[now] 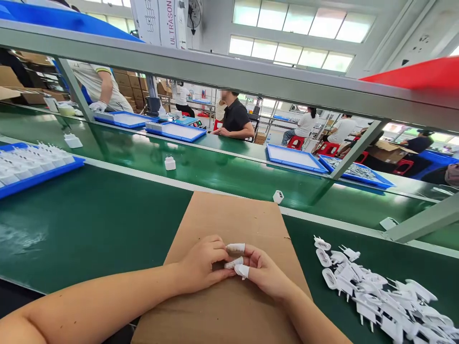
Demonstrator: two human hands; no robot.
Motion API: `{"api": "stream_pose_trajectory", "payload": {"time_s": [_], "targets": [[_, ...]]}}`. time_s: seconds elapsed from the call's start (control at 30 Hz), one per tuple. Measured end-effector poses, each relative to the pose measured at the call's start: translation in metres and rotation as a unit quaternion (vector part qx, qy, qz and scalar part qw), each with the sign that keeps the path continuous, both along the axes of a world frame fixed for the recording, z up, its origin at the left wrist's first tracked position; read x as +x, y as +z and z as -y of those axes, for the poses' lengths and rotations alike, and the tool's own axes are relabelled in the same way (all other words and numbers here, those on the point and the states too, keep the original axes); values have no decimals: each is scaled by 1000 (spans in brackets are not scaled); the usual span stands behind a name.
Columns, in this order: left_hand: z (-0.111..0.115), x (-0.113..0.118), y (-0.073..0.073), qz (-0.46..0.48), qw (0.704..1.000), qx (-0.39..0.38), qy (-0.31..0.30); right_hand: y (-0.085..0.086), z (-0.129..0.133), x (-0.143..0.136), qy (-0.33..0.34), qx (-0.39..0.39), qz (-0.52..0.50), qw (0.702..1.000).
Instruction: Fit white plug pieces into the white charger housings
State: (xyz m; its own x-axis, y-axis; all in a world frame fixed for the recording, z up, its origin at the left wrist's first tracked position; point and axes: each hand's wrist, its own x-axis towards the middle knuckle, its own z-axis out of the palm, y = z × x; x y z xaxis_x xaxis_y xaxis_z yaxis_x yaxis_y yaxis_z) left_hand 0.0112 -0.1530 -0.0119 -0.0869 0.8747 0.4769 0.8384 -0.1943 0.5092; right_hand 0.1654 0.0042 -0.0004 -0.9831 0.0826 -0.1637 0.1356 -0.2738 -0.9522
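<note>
Both hands meet above a brown cardboard sheet (236, 215). My left hand (204, 263) is curled, its thumb and forefinger closed around the middle of three white finger cots (234, 263) on the other hand's fingertips. My right hand (267, 274) has its thumb and fingers bent and spaced apart, with no separate part visible between them. Whether a small piece is hidden between the fingertips cannot be seen. Right of the cardboard lies a loose heap of white plug parts with pins (380, 291).
A blue tray (77, 163) of white plug housings stands at left. Single white housings rest on the green conveyor belt (222, 169), one (278, 196) near the cardboard's far edge. A metal frame bar (229, 69) crosses above. Blue trays and several people are beyond.
</note>
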Motion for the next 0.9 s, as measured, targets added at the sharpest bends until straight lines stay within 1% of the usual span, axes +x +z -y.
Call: {"api": "stream_pose_trajectory", "payload": {"time_s": [0.1, 0.23, 0.27, 0.3, 0.33, 0.37, 0.4, 0.43, 0.5, 0.53, 0.57, 0.6, 0.63, 0.67, 0.73, 0.8, 0.9], "targets": [[1, 4, 5, 7, 1000, -5, -6, 4, -2, 1, -27, 36, -16, 999], [4, 5, 6, 21, 999, -26, -6, 4, -13, 1, -73, 123, -13, 990], [4, 4, 4, 22, 999, -32, -4, 3, -20, 0, -96, 155, -12, 983], [4, 1, 2, 23, 999, -37, -2, 4, -28, 0, -132, 193, -9, 972], [4, -1, -1, 22, 999, -41, 0, 5, -38, 0, -183, 236, 1, 954], [3, -4, -3, 20, 999, -44, 1, 7, -48, 2, -231, 285, 21, 930], [2, -6, -5, 18, 999, -44, 0, 11, -58, 5, -283, 339, 43, 896], [2, -7, -7, 15, 999, -42, 0, 16, -68, 9, -331, 399, 71, 852], [2, -8, -7, 11, 999, -39, -2, 28, -84, 19, -397, 518, 156, 741], [2, -7, -6, 11, 999, -38, -2, 33, -90, 25, -415, 563, 213, 683], [2, -7, -5, 11, 999, -38, -3, 38, -95, 30, -421, 591, 274, 632], [2, -7, -3, 12, 999, -39, -4, 41, -99, 34, -417, 602, 333, 595], [2, -6, -2, 12, 999, -39, -5, 43, -102, 38, -403, 602, 382, 574], [2, -6, -1, 14, 999, -37, -5, 44, -104, 41, -382, 600, 414, 568], [1, -6, 0, 18, 999, -35, -5, 43, -106, 42, -337, 605, 428, 580], [0, -5, 0, 23, 999, -39, -2, 42, -106, 40, -314, 623, 390, 601], [0, -3, -1, 40, 998, -52, 14, 40, -102, 35, -327, 635, 303, 631]]}}
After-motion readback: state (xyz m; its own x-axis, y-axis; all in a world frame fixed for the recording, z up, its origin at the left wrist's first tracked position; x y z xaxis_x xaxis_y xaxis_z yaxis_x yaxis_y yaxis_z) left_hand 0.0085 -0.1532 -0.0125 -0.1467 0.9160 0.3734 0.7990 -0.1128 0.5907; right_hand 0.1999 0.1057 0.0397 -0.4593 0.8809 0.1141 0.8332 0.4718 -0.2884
